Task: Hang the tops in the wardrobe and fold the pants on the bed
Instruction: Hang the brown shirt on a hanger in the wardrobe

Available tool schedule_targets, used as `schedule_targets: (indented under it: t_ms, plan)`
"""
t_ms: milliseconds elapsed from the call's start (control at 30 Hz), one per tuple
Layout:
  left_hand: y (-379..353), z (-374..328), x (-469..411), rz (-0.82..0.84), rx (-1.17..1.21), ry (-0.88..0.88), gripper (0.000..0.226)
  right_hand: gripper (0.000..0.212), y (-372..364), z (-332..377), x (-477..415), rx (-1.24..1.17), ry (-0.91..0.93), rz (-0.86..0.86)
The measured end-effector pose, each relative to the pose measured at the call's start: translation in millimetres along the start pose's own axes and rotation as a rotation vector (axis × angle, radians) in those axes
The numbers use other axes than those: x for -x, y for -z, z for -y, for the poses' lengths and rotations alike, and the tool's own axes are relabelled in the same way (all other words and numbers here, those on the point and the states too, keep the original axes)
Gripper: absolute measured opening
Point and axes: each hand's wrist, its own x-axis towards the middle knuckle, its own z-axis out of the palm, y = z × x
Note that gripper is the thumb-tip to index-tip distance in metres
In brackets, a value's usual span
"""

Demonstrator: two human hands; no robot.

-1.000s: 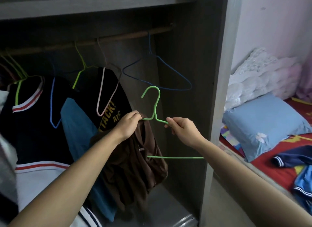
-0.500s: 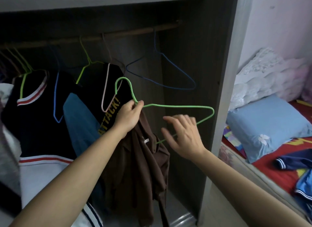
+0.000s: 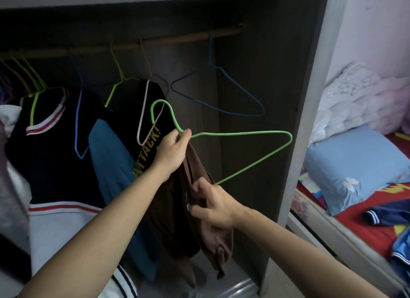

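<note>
My left hand (image 3: 172, 151) pinches the neck of a green wire hanger (image 3: 244, 133) inside the wardrobe, with the hanger lying nearly flat and its hook pointing left. A brown top (image 3: 199, 220) hangs from under that hand. My right hand (image 3: 213, 205) grips the brown top's fabric just below the hanger's lower bar. The wooden rail (image 3: 168, 40) runs above, with an empty blue hanger (image 3: 221, 93) on it at the right.
Several tops hang on the rail at the left, among them a black one with yellow lettering (image 3: 148, 151) and a black-and-white one (image 3: 55, 164). The wardrobe's side panel (image 3: 306, 120) stands right. The bed (image 3: 377, 209) holds a blue pillow (image 3: 359, 164) and blue clothes (image 3: 388, 215).
The green hanger has turned from upright to nearly flat, now held by my left hand alone. My right hand let go of it, dropped and took hold of the brown top.
</note>
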Motion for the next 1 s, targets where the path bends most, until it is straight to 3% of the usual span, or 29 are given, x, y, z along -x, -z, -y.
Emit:
schedule_targets:
  t_ms: [100, 200, 300, 467, 667, 800, 1000]
  plan:
    - [10, 4, -4, -0.043, 0.012, 0.052, 0.044, 0.046, 2, -18, 1, 0.178, -0.174, 0.158]
    - [18, 13, -7, -0.055, -0.075, 0.074, 0.036, 0.046, 9, -37, 6, 0.417, -0.276, 0.258]
    - [24, 27, -6, -0.054, -0.308, 0.075, 0.035, 0.046, 21, -53, 10, 0.574, -0.337, 0.178]
    - [29, 44, -8, -0.075, -0.462, 0.041, 0.033, 0.033, 40, -61, 15, 0.663, -0.342, 0.082]
    - [31, 51, -14, -0.02, -0.446, 0.021, 0.027, 0.03, 46, -63, 19, 0.674, -0.392, -0.038]
    - [33, 54, -15, -0.01, -0.419, 0.005, 0.028, 0.021, 57, -65, 28, 0.656, -0.379, -0.213]
    - [32, 57, -15, 0.013, -0.424, -0.035, 0.02, 0.017, 73, -63, 38, 0.647, -0.421, -0.218]
